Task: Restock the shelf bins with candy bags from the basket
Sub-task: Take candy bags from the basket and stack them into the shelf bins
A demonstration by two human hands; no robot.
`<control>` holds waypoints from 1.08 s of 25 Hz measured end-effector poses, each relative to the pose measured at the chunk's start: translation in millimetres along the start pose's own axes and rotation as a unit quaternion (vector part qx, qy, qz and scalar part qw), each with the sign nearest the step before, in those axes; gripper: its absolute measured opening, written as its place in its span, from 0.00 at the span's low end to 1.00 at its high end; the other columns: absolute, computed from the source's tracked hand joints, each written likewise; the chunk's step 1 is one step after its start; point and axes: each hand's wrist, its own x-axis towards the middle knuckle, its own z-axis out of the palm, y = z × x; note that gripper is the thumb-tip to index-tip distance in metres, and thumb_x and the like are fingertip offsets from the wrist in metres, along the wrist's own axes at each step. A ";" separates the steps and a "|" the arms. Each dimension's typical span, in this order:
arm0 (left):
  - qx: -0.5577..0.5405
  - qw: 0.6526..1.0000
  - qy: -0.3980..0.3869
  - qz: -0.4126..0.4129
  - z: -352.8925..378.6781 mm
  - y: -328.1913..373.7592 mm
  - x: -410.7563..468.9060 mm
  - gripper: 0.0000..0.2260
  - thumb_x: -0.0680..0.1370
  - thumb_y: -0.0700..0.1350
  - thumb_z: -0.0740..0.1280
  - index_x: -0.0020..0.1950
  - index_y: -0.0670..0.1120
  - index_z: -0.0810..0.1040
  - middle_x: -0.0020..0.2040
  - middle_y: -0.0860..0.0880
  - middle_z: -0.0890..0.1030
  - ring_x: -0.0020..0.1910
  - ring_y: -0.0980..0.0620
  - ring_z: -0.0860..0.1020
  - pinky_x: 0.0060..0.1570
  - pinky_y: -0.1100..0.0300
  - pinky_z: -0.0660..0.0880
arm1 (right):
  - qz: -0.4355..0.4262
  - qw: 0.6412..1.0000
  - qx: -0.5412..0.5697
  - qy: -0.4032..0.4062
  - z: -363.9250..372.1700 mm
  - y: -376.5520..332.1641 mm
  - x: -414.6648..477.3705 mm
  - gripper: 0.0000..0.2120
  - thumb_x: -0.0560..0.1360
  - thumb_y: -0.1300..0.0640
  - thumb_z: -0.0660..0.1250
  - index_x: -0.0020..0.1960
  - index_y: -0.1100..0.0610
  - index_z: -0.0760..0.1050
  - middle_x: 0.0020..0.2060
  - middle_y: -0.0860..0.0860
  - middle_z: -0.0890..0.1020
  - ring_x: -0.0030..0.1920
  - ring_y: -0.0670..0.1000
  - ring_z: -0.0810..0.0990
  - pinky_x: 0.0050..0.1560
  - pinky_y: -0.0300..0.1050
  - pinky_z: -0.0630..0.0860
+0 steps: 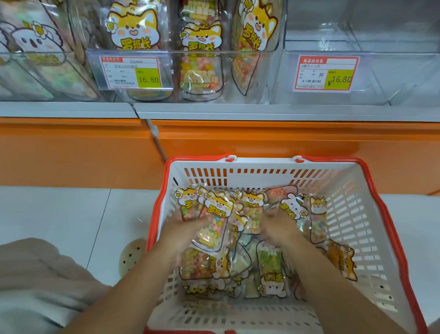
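Shelf, top of view: clear bins in a row above an orange base.

- Stocked bin, centre-left: several cat-print candy bags stand in it. We judge it partly filled, with room toward the back.
- Bare bin, to its right: we see no bags in it, though glare on the plastic may be hiding something.

Basket, on the pale floor just below the shelf. The loose pile of bags covers most of its bottom, so by our reckoning most of the restocking is left.

Left hand, inside the basket on the left: fingers curled under and around the held bags. There look to be two of them, raised a little off the pile.

Right hand, mid-basket among the bags: motion blur smears the fingers. We cannot tell whether they grip anything or only sift.

Orientation:
- The held bags' long axis runs away from the person toward the shelf. The cat-head tops point shelfward, the candy-filled bottoms come back over the palm, and the printed faces are up.
- In the stocked bin the bags have their long axis roughly vertical, with heads up and print facing the aisle. The rightmost one leans.
- We judge the held bags need tipping upright, heads up, to match.
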 end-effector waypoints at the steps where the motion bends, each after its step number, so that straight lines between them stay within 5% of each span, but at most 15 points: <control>1: 0.000 1.000 0.010 -0.001 -0.1 -0.7 0.2 0.49 0.59 0.55 0.82 0.75 0.45 0.64 0.66 0.48 0.78 0.63 0.48 0.76 0.62 0.51 0.68 | 0.053 0.997 0.012 -0.063 2.4 3.9 -4.9 0.10 0.80 0.52 0.62 0.42 0.54 0.72 0.38 0.54 0.78 0.35 0.51 0.79 0.34 0.43 0.79; 5: -0.023 1.000 0.006 -0.005 0.2 -3.7 2.8 0.42 0.61 0.53 0.82 0.72 0.47 0.70 0.62 0.50 0.80 0.62 0.50 0.77 0.62 0.52 0.67 | 0.042 0.986 0.138 -0.089 43.3 16.3 -19.3 0.10 0.75 0.55 0.71 0.39 0.57 0.74 0.31 0.55 0.75 0.28 0.50 0.72 0.28 0.38 0.68; 9: -0.031 0.999 0.019 -0.013 -0.1 -5.1 6.3 0.34 0.64 0.51 0.81 0.67 0.48 0.75 0.58 0.51 0.82 0.61 0.49 0.78 0.66 0.47 0.69 | 0.016 0.975 0.199 0.093 30.1 12.2 -13.3 0.10 0.77 0.62 0.65 0.39 0.57 0.68 0.33 0.55 0.73 0.30 0.51 0.69 0.31 0.41 0.67; 12: -0.020 0.999 0.032 -0.012 4.6 -4.8 5.2 0.40 0.63 0.55 0.80 0.72 0.48 0.71 0.65 0.51 0.78 0.64 0.49 0.74 0.65 0.50 0.67 | -0.026 0.944 0.279 0.173 -11.9 6.2 -15.6 0.07 0.79 0.60 0.62 0.43 0.58 0.67 0.35 0.61 0.74 0.34 0.54 0.72 0.35 0.45 0.67; 15: -0.046 0.999 -0.014 -0.014 14.6 2.4 0.2 0.47 0.64 0.55 0.80 0.78 0.49 0.60 0.71 0.54 0.72 0.70 0.49 0.70 0.65 0.50 0.64 | 0.006 0.933 0.359 0.015 -5.4 -6.4 -27.8 0.05 0.79 0.61 0.64 0.44 0.58 0.73 0.38 0.53 0.79 0.37 0.51 0.79 0.36 0.46 0.77; 18: -0.084 0.994 -0.064 -0.024 25.0 13.2 -10.7 0.48 0.66 0.51 0.78 0.79 0.49 0.55 0.72 0.54 0.71 0.71 0.49 0.68 0.69 0.45 0.59 | 0.054 0.920 0.385 -0.047 29.1 -1.7 -31.4 0.09 0.80 0.56 0.62 0.57 0.60 0.73 0.50 0.56 0.83 0.52 0.57 0.82 0.59 0.60 0.77; 21: -0.088 0.993 -0.075 -0.015 25.1 19.0 -17.2 0.54 0.59 0.57 0.81 0.78 0.51 0.57 0.71 0.52 0.73 0.71 0.48 0.69 0.68 0.45 0.60 | 0.085 0.865 0.469 -0.154 31.3 1.4 -34.4 0.16 0.79 0.52 0.65 0.63 0.59 0.74 0.56 0.57 0.83 0.58 0.58 0.81 0.59 0.61 0.77; 23: -0.085 0.992 -0.091 -0.009 22.0 23.0 -22.8 0.56 0.56 0.59 0.82 0.77 0.50 0.59 0.68 0.51 0.76 0.67 0.48 0.73 0.69 0.42 0.65 | 0.067 0.864 0.455 -0.206 23.7 1.7 -37.1 0.17 0.76 0.52 0.69 0.62 0.58 0.77 0.57 0.57 0.82 0.59 0.57 0.81 0.57 0.58 0.78; 26: -0.069 0.992 -0.104 -0.016 24.2 28.0 -34.5 0.36 0.72 0.50 0.75 0.75 0.46 0.61 0.64 0.50 0.77 0.65 0.46 0.75 0.66 0.43 0.69 | 0.033 0.864 0.453 -0.216 16.8 -2.9 -47.9 0.13 0.75 0.62 0.70 0.59 0.62 0.78 0.53 0.59 0.83 0.50 0.56 0.84 0.46 0.52 0.81; 27: -0.044 0.993 -0.108 -0.018 25.0 28.6 -37.3 0.37 0.73 0.48 0.74 0.77 0.45 0.58 0.67 0.48 0.75 0.69 0.45 0.71 0.68 0.44 0.65 | 0.024 0.866 0.454 -0.207 15.7 -2.5 -48.4 0.14 0.75 0.64 0.69 0.60 0.63 0.76 0.51 0.59 0.84 0.47 0.55 0.84 0.43 0.50 0.81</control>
